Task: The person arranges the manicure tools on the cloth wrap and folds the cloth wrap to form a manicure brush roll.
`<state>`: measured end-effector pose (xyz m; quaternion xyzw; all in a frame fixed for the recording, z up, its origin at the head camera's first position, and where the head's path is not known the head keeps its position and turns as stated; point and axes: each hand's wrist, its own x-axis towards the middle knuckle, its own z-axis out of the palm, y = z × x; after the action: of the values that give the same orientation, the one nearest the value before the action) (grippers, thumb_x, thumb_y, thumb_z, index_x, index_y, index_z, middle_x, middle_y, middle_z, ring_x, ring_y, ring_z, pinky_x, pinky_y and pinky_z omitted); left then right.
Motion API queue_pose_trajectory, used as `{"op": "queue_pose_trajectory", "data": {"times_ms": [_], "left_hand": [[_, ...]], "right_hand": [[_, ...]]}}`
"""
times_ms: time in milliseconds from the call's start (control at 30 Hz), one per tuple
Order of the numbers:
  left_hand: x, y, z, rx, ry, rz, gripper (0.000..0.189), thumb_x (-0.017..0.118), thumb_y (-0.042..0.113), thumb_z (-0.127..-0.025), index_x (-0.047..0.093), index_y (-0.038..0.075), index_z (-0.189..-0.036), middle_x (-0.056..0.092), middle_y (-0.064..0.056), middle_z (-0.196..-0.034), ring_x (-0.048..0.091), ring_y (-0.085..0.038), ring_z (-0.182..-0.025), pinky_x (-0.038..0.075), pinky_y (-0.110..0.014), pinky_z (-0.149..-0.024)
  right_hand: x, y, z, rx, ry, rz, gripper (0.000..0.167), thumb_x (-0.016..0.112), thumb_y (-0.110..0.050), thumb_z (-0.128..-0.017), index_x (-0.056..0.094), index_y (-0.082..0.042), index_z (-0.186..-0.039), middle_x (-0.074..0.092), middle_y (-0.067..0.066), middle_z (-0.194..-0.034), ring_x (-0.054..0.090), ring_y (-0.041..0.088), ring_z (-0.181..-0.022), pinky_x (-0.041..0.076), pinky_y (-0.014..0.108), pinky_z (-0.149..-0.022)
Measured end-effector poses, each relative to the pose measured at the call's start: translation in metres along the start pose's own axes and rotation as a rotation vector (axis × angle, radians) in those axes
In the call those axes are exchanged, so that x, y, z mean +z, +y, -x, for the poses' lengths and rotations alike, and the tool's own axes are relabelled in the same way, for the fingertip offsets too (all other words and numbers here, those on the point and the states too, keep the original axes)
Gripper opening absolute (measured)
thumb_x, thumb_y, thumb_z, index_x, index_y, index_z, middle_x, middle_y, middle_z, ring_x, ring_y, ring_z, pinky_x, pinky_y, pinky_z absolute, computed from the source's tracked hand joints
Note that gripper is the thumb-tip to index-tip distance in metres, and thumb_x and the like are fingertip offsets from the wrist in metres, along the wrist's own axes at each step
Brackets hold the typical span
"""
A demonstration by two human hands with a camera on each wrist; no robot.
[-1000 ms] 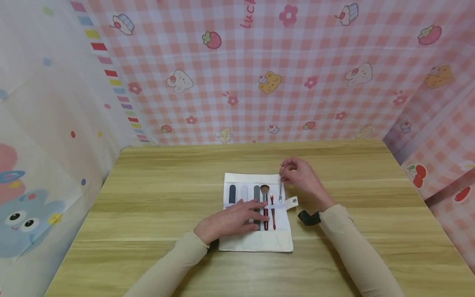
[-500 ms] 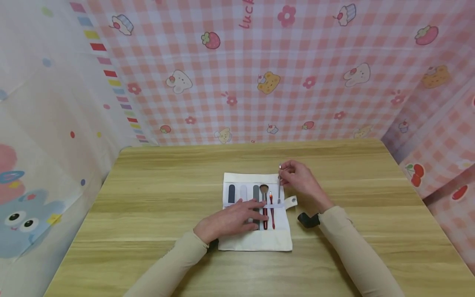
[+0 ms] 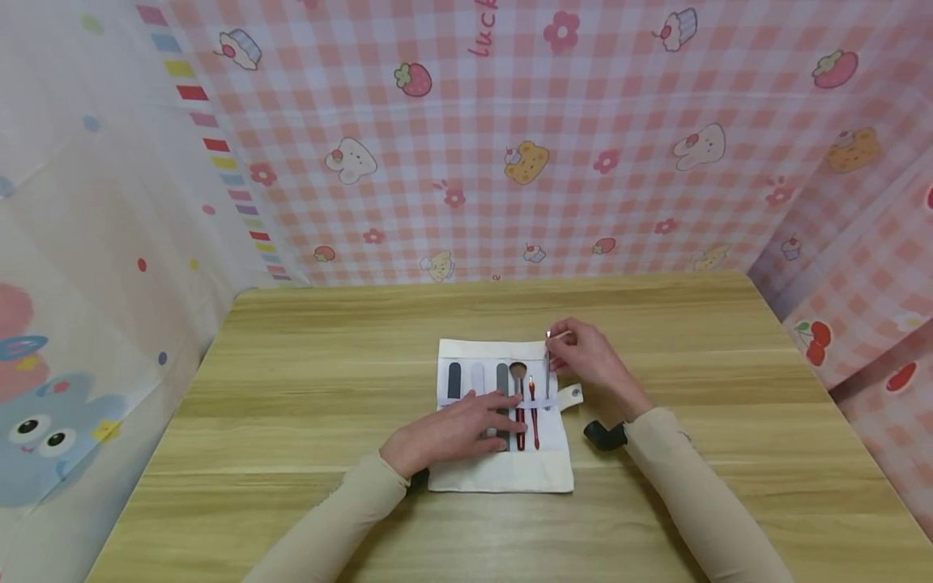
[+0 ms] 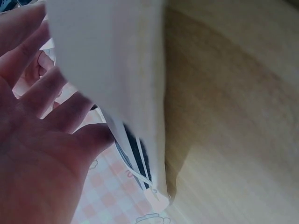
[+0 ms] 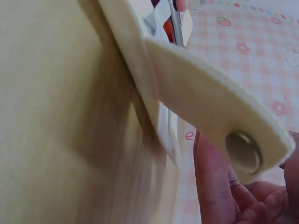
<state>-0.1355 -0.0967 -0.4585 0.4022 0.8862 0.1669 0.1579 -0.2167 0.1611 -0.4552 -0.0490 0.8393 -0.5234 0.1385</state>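
Observation:
A cream fabric tool roll (image 3: pixel 501 474) lies spread on the table. My right hand (image 3: pixel 586 352) pinches a slim silver cuticle pusher (image 3: pixel 547 364) near its top, upright at the roll's right side. Its lower end is under the white elastic band (image 3: pixel 539 404). My left hand (image 3: pixel 455 429) rests with fingers spread over the roll's middle, across the grey nail file (image 3: pixel 502 377) and the brush (image 3: pixel 521 417). A red-handled slim tool (image 3: pixel 535 417) sits under the band too. In the right wrist view, the snap strap (image 5: pixel 201 88) covers part of my right hand (image 5: pixel 219 186).
A dark nail file (image 3: pixel 455 379) and a pale one (image 3: pixel 478 377) stand in the roll's left part. The wooden table (image 3: pixel 328 348) reaches back to a pink checked cloth (image 3: pixel 466 219). Black wrist-camera mounts (image 3: pixel 605 436) stick out near the cuffs.
My right hand has moved slightly down toward me, and the cuticle pusher's lower end has slid from above the band to under it. The left hand stays in place.

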Motion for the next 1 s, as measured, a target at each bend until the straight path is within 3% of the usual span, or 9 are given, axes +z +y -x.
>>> {"op": "queue_pose_trajectory", "data": {"times_ms": [500,1000], "left_hand": [[0.0006,0.0002,0.0,0.002,0.005,-0.012,0.037,0.063,0.027,-0.106,0.066,0.024,-0.143,0.039,-0.001,-0.165,0.034,-0.025,-0.152,0.028,-0.059,-0.121],[-0.0004,0.0016,0.0,0.0,0.006,-0.017,0.037,0.063,0.027,-0.105,0.066,0.024,-0.142,0.04,0.0,-0.164,0.035,-0.025,-0.152,0.028,-0.059,-0.121]], "right_hand": [[0.0018,0.005,-0.0004,-0.041,-0.013,-0.054,0.03,0.054,-0.019,-0.109,0.056,0.005,-0.126,0.07,0.019,-0.092,0.071,0.022,-0.074,0.063,0.035,-0.069],[0.0006,0.0054,0.0003,-0.012,-0.044,-0.084,0.032,0.055,-0.018,-0.108,0.06,0.01,-0.123,0.069,0.019,-0.098,0.07,0.022,-0.081,0.063,0.032,-0.074]]}}
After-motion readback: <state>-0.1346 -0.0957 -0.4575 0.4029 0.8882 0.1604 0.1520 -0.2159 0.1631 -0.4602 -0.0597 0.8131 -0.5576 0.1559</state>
